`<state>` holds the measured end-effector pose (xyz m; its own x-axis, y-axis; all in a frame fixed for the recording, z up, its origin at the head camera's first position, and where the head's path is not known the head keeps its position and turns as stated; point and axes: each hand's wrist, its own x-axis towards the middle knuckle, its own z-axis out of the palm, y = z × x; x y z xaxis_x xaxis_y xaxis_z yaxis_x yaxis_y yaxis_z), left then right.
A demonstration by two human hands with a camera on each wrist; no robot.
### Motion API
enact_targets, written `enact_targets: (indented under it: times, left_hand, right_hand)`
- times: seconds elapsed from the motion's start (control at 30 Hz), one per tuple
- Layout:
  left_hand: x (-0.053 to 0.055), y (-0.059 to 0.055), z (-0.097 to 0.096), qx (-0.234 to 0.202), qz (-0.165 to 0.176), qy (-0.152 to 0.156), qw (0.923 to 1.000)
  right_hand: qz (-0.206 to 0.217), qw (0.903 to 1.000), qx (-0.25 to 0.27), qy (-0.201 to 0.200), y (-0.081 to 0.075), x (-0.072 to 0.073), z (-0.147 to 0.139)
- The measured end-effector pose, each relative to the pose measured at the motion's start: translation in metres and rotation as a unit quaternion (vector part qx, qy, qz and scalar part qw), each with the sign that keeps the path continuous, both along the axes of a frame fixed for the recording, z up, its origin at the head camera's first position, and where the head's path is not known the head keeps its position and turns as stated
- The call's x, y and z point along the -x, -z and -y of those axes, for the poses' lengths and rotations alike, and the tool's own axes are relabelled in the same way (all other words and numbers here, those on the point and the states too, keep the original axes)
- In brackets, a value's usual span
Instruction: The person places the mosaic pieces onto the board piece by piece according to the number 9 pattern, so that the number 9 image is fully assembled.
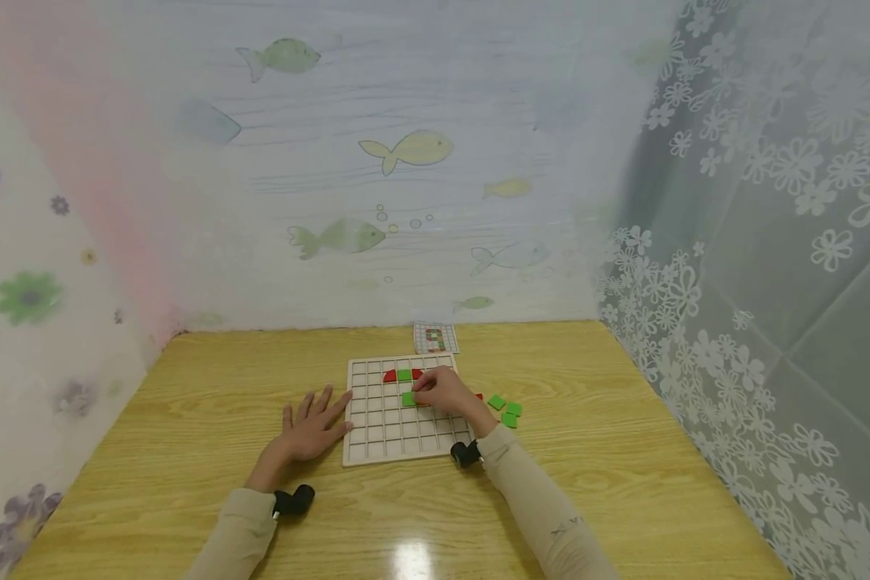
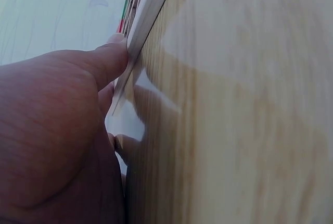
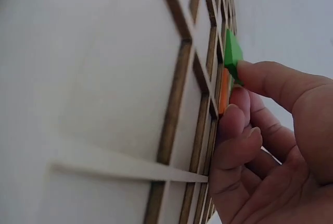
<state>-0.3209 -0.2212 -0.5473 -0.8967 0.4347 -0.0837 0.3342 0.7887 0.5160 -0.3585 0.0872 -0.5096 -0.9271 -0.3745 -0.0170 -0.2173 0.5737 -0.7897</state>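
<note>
A pale wooden board [image 1: 366, 445] with a square grid lies flat on the table. My right hand [image 1: 445, 392] is over its upper right part and pinches a green square tile [image 3: 232, 52] between thumb and fingers. That tile [image 1: 408, 399] is tilted against the grid, beside an orange-red piece [image 3: 223, 91]. In a row above sit a red piece [image 1: 390, 376], a green tile [image 1: 403, 374] and another red piece [image 1: 416, 374]. With fingers spread, my left hand [image 1: 312, 431] touches the board's left edge; its thumb [image 2: 112, 60] presses the side.
Several loose green tiles [image 1: 509, 420] lie right of the board, with a red piece [image 1: 479, 397] partly hidden by the right hand. A small pattern card [image 1: 445, 340] lies behind the board. Walls with fish and flower prints bound the wooden table [image 1: 594, 483].
</note>
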Motion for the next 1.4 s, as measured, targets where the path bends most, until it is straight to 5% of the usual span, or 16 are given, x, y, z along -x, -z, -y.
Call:
enact_targets:
  times: [0.33,1.27,1.4]
  left_hand:
    - [0.002,0.002,0.0,-0.011,-0.001,0.003,0.9999]
    - [0.0,0.001,0.0,-0.009,-0.006,-0.001,0.9999]
    - [-0.006,-0.013,-0.004,-0.007,0.006,-0.001,1.0]
  right_hand:
    - [0.013,0.9993,-0.036,0.001,-0.007,0.001,0.004]
    - [0.031,0.9994,-0.011,0.007,-0.006,0.001,0.005]
    - [0.033,0.9994,-0.007,0.005,-0.005,0.001,0.004]
